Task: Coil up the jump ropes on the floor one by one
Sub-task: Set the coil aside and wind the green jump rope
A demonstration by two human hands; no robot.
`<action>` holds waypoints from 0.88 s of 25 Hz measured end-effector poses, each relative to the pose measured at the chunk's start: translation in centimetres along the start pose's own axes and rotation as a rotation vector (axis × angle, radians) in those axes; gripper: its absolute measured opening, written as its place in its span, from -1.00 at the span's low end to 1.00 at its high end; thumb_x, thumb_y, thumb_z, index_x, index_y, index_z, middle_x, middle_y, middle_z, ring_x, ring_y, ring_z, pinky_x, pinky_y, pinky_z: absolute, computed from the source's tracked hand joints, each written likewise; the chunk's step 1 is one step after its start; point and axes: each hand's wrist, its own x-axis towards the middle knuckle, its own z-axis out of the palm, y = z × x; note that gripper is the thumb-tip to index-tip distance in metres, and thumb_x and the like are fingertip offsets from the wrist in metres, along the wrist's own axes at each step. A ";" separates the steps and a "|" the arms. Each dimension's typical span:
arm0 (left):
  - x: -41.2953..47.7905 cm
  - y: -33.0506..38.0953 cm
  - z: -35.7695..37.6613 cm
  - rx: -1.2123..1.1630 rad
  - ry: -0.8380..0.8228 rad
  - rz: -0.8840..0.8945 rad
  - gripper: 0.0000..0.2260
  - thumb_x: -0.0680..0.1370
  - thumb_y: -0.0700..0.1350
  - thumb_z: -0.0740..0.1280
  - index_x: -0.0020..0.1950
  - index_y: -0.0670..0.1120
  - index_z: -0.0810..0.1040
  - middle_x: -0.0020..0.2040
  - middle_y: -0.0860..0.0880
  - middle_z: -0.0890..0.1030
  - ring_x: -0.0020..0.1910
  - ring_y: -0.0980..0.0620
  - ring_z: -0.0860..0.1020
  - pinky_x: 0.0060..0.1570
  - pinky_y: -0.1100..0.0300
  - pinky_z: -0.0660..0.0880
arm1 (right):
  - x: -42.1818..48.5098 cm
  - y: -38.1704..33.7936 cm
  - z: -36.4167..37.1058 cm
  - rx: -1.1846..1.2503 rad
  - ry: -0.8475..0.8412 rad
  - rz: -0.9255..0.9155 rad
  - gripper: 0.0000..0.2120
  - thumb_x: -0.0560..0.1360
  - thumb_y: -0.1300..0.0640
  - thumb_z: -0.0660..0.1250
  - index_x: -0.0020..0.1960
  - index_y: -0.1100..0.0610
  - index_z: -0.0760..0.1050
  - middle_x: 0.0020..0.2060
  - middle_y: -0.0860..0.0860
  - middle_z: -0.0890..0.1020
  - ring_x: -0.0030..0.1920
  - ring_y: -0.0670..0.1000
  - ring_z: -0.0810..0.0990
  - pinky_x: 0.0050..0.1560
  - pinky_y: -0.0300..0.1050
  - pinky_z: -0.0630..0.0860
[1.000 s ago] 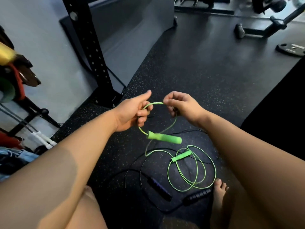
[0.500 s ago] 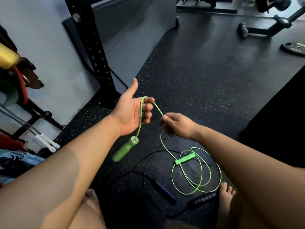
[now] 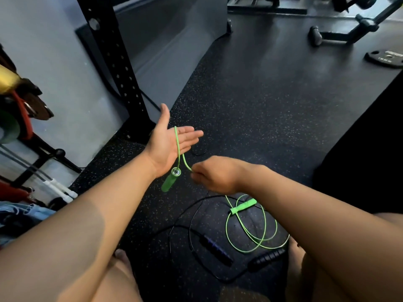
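Green jump rope [image 3: 177,140]: draped once over the flat left palm, running down to a pinch at 5 o'clock, then dropping to the floor.
Hanging handle [image 3: 170,180]: dangling just below the left wrist, off the floor; probably serving as a weight that keeps the first turn taut.
Loose coils [image 3: 259,234]: lying on the floor at 5 o'clock from the hands, not yet gathered, with the second green handle [image 3: 243,206] resting across them.
Left hand [image 3: 168,147]: palm up, fingers straight, thumb spread wide, clasping nothing; apparently offered as a form to wind around.
Right hand [image 3: 214,174]: fingers curled, pinching the cord just beside the hanging handle; likely placed to feed the next turn.
Stage: early in the first rope, judging by the single turn.
Black jump rope [image 3: 214,249]: untouched at 6 o'clock, handles near the green coils; a snag risk on lifting.
Floor [image 3: 250,105]: dark speckled rubber.
Surroundings: rack upright [image 3: 113,62] at 11 o'clock, weight plate [image 3: 385,58] at 2 o'clock.
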 end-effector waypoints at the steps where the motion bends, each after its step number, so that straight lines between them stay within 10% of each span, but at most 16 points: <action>1: 0.0 -0.4 0.1 0.099 -0.043 -0.037 0.00 0.50 0.54 -0.23 0.38 -0.25 0.47 0.20 -0.19 0.70 0.27 -0.11 0.62 0.46 -0.05 0.32 | 0.0 0.2 -0.6 -0.013 0.049 -0.032 -0.74 0.68 -0.03 0.13 -0.09 0.07 0.46 -0.15 0.14 0.63 -0.20 0.15 0.50 -0.17 -0.11 0.29; 7: -0.9 -1.0 0.7 0.407 -0.436 -0.262 0.19 0.37 0.62 -0.29 0.17 -0.43 0.53 -0.06 -0.31 0.69 0.03 -0.19 0.68 0.19 0.02 0.41 | -0.6 4.2 -3.1 0.145 0.291 -0.050 -0.78 0.57 -0.11 0.36 -0.16 0.00 0.54 -0.40 -0.12 0.50 -0.35 -0.08 0.47 -0.28 -0.13 0.38; 14: -2.0 0.8 1.9 0.079 -0.486 -0.158 -0.05 0.33 0.64 -0.24 -0.22 -0.17 0.53 -0.42 -0.10 0.57 -0.26 -0.19 0.67 0.26 -0.12 0.45 | -0.6 7.2 -1.7 0.497 0.465 0.068 -0.58 0.62 -0.08 0.26 -0.19 0.27 0.47 -0.41 -0.02 0.38 -0.41 -0.14 0.31 -0.35 -0.16 0.32; 22: -1.7 1.4 1.5 -0.479 -0.379 0.052 0.16 0.30 0.69 -0.09 0.40 -0.29 0.41 0.20 -0.25 0.63 0.38 -0.28 0.53 0.46 -0.04 0.40 | -0.1 5.3 2.1 0.752 0.100 0.237 -0.58 0.70 -0.09 0.07 -0.13 0.13 0.52 -0.40 0.08 0.53 -0.40 0.00 0.45 -0.33 -0.17 0.38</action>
